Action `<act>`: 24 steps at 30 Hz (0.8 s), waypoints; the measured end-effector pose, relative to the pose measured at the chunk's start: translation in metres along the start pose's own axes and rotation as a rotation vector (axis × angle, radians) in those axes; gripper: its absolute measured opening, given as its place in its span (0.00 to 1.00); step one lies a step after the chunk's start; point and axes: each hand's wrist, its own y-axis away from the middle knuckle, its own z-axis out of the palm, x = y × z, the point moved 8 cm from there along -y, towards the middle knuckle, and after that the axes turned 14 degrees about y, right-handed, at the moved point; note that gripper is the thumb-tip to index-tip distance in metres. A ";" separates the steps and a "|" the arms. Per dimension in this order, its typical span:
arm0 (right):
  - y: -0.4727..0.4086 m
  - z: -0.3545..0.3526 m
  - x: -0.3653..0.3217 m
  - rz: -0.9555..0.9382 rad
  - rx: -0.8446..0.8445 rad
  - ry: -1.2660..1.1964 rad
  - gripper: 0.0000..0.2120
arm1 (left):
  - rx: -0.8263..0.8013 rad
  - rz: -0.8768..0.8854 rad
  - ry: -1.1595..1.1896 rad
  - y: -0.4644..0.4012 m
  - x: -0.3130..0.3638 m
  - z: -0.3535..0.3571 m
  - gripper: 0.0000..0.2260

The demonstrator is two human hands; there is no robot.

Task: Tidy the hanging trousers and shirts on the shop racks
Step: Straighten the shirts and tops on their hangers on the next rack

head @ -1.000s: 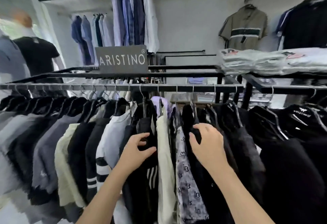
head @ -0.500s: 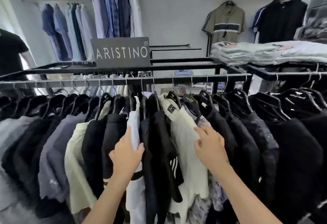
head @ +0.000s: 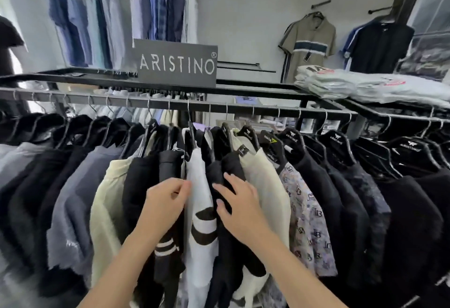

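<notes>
1. Here, the white shirt with black bands hangs on the rack rail, below the ARISTINO sign and between the two hands.
2. The left hand pinches the shirt's left edge with curled fingers, a clenched grip on the cloth.
3. The right hand lies with fingers spread and relaxed on the black shirt just right of it.
4. A cream shirt hangs further right; folded shirts lie on the shelf right of the sign.
</notes>
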 end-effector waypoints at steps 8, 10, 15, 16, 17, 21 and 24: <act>-0.053 0.022 -0.103 -0.055 0.107 -0.050 0.20 | 0.358 -0.160 -0.220 -0.025 -0.072 -0.135 0.18; -0.067 0.038 -0.135 -0.057 0.075 -0.064 0.20 | 0.225 -0.209 -0.162 -0.031 -0.089 -0.150 0.20; -0.101 0.063 -0.211 -0.084 0.104 -0.059 0.19 | 0.176 -0.158 0.075 -0.049 -0.101 -0.211 0.14; -0.107 0.067 -0.225 -0.081 0.098 -0.064 0.19 | 0.241 -0.110 -0.013 -0.053 -0.101 -0.232 0.13; -0.113 0.070 -0.240 -0.086 0.096 -0.066 0.19 | 0.306 -0.082 -0.122 -0.055 -0.103 -0.255 0.12; -0.132 0.086 -0.296 -0.141 0.041 -0.102 0.21 | 0.455 -0.149 -0.410 -0.057 -0.136 -0.333 0.17; -0.139 0.106 -0.316 -0.142 -0.041 -0.053 0.21 | 0.491 -0.261 -0.416 -0.054 -0.160 -0.372 0.24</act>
